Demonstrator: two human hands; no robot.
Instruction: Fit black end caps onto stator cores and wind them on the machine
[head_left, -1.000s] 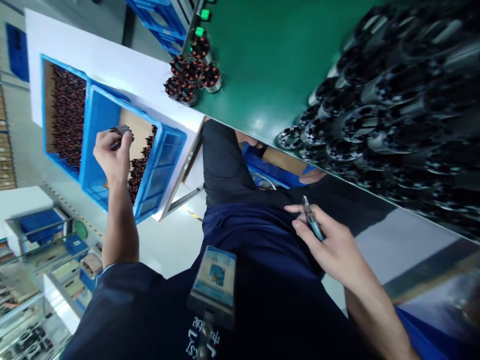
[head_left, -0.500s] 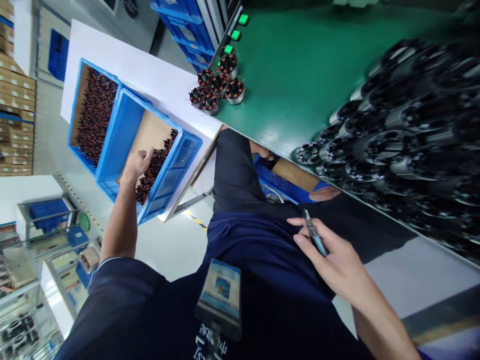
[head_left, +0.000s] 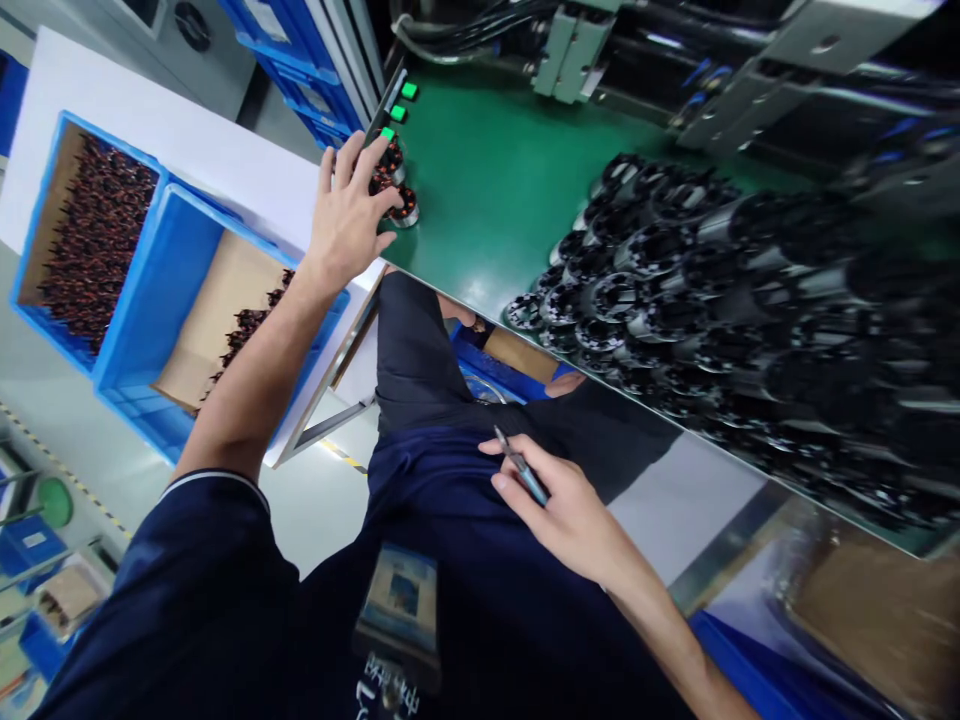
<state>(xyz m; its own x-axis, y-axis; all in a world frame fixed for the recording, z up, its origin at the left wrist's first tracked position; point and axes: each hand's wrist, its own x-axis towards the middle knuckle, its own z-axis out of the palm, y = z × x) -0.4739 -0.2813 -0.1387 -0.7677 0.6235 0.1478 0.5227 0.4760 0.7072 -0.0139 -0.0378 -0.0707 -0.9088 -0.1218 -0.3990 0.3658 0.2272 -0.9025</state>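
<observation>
My left hand (head_left: 347, 215) is over the small group of copper-wound motor stators (head_left: 405, 207) at the left corner of the green bench. Its fingers are spread apart and hide part of the group; whether they touch the stators I cannot tell. Close to my lap, my right hand (head_left: 566, 505) is closed around small pliers (head_left: 523, 468) with a blue-grey handle, the metal tip pointing up and left. Black-and-silver stator cores (head_left: 645, 300) are stacked in a large pile on the right of the bench (head_left: 480, 190).
Two blue crates (head_left: 142, 290) stand on a white side table (head_left: 202, 130); both hold dark, copper-coloured parts. Green buttons (head_left: 398, 114) line the bench's left edge. Machine fixtures and cables (head_left: 574, 55) overhang its far side. Blue bins are stacked behind.
My left hand has left the near blue crate and moved up and right to the wound stators, its fingers spreading. The right hand still grips the pliers. The view has shifted right.
</observation>
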